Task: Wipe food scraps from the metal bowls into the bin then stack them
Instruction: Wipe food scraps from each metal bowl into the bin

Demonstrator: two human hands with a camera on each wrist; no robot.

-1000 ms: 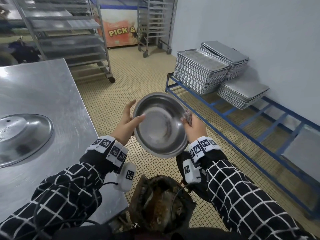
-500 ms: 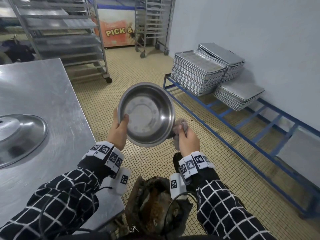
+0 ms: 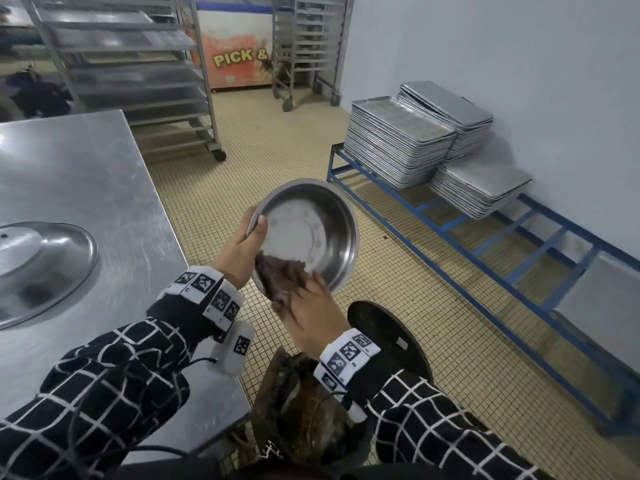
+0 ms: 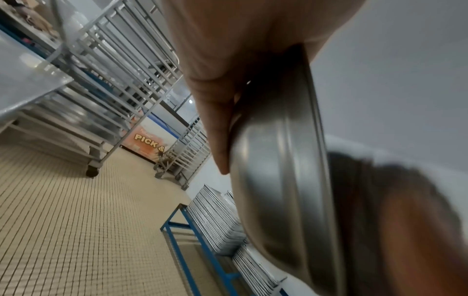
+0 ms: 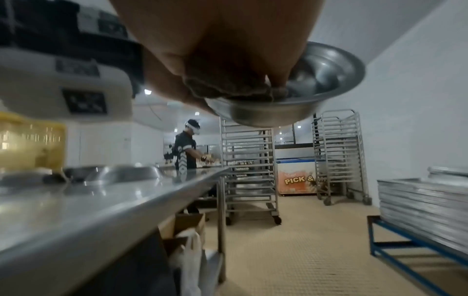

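Gripping a metal bowl (image 3: 308,237) left-handed, right fingers (image 3: 317,284) pressing a rag (image 3: 280,273), beside steel table (image 3: 86,174), tiled floor (image 3: 214,202).

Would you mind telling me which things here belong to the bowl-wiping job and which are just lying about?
Job:
metal bowl, gripped by left hand
brown cloth, pressed in by right hand
bin

Lying about:
tray stacks
rolling racks
metal lid

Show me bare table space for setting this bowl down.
Free: the steel table between the large lid and its right edge, and its far end toward the racks. Crowded: the near corner under the left sleeve, beside the bin. The left hand holds the bowl.
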